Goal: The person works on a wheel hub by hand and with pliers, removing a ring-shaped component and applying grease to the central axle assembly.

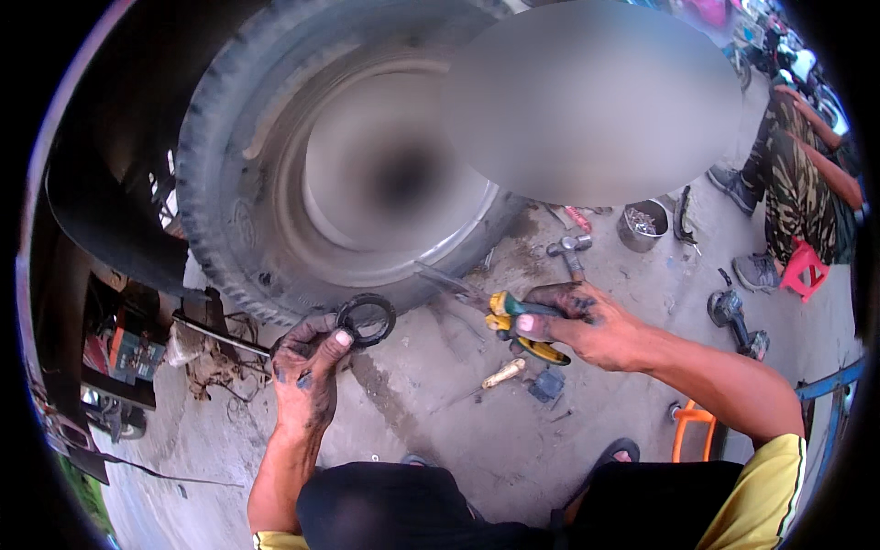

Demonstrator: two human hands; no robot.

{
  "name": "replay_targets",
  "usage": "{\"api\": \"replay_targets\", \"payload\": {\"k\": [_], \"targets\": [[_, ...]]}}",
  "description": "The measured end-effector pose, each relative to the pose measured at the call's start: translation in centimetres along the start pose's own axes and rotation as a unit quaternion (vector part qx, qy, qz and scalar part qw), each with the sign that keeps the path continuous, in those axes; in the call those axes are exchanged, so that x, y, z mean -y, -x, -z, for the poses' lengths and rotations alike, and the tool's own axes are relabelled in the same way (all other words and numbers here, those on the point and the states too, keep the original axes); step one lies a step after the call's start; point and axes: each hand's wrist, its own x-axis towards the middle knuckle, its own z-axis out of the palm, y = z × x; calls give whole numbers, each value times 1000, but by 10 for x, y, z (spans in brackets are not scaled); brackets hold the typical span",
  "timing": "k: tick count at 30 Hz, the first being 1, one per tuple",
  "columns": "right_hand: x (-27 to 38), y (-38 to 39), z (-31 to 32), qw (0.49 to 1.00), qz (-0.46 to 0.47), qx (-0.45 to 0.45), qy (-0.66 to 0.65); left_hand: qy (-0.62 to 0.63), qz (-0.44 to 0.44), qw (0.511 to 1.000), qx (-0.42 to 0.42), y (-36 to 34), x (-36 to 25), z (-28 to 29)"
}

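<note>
Ring: one black ring (390, 323), centre-left of the frame, just below the tyre's lower edge.
Left hand: one left hand (308, 367), thumb and fingers pinching the ring at its left side.
Right hand: one right hand (591, 325), right of centre, fingers wrapped around one tool with yellow-and-green handles (501, 305); its metal end points toward the upper left.
Tyre: one large tyre (240, 229), upper left to centre; raised sidewall marks are too blurred to read.
Ground tools: one hammer (570, 246) right of centre, one cream-handled tool (503, 372) below the right hand, one dark block (547, 385) beside it, one power tool (729, 312) farther right.
Bucket: one (643, 244), upper right, holding many small pieces, too small to count.
Seating: one red stool (805, 272), right edge, near one person in camouflage trousers (786, 188).
Box: one printed box (137, 356), lower left; its lettering is too small to read.
</note>
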Motion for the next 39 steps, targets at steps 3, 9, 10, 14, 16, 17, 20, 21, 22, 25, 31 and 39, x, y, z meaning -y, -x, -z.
{"api": "replay_targets", "payload": {"k": [3,9,10,14,16,17,20,21,22,25,31,39], "targets": [[-10,-3,0,998,3,6,-64,-63,-46,997,7,-9,-6,-13],[-24,-1,24,992,-8,48,-118,-467,-498,728,57,-42,-21,-36],[-26,7,32,992,-21,45,-118,-488,-506,707,80,-42,-21,-44],[-1,16,44,990,-78,50,-105,-562,-520,635,100,-63,-11,-19],[-15,-4,41,990,-45,92,-99,-535,-563,619,114,-64,-21,-23],[-21,-11,41,988,-5,128,-90,-545,-575,600,109,-64,-26,-28],[-18,7,49,996,21,54,-65,-525,-611,576,139,-73,-29,-52],[-20,7,52,996,22,59,-65,-514,-619,574,152,-76,-32,-60],[-23,3,54,995,27,68,-66,-508,-625,570,164,-79,-35,-65],[-28,-3,56,994,53,60,-77,-501,-634,554,202,-92,-44,-71],[-38,-13,55,987,156,-29,5,-548,-634,501,215,-104,-60,-94],[-55,-55,21,948,285,-66,124,-396,-360,839,93,-77,-23,-73]]}}
